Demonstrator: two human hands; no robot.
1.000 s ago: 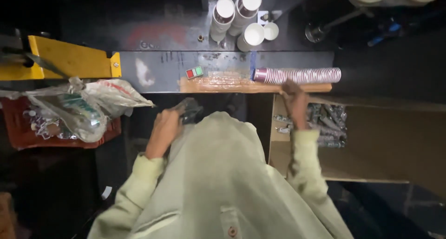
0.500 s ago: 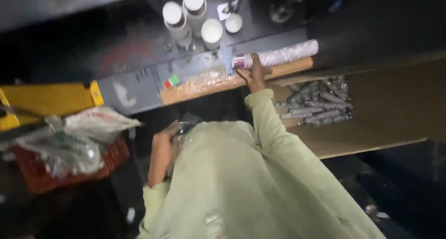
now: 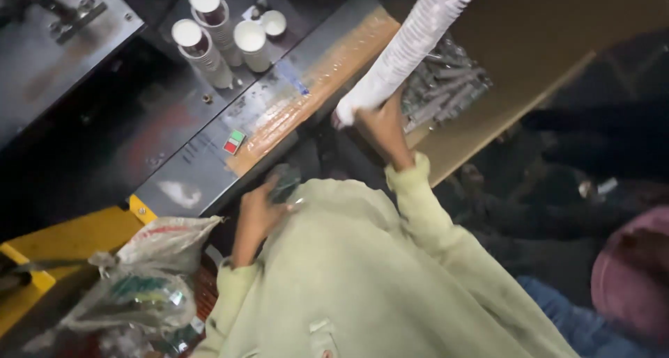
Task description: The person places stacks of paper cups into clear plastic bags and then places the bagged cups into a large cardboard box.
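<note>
View from above of a person in a pale green top at a grey metal workbench (image 3: 209, 163). The right hand (image 3: 380, 121) is clenched around the lower end of a long sleeve of stacked white paper cups (image 3: 408, 48), which is lifted clear of the bench and slants up and to the right, over the edge of an open cardboard box (image 3: 557, 51). The box holds a heap of small grey packets (image 3: 446, 86) just beside the hand. The left hand (image 3: 258, 212) is curled close to the body around a small dark object (image 3: 284, 180) — whether it is firmly grasped cannot be told. A strip of clear-wrapped brown board (image 3: 313, 93) lies along the bench edge, with a small red-and-green switch (image 3: 234, 142) at its left end. Behind it stand 4 white cup stacks (image 3: 209, 44). At lower left — a crumpled plastic bag (image 3: 150, 267) beside a yellow metal part (image 3: 63, 243).
</note>
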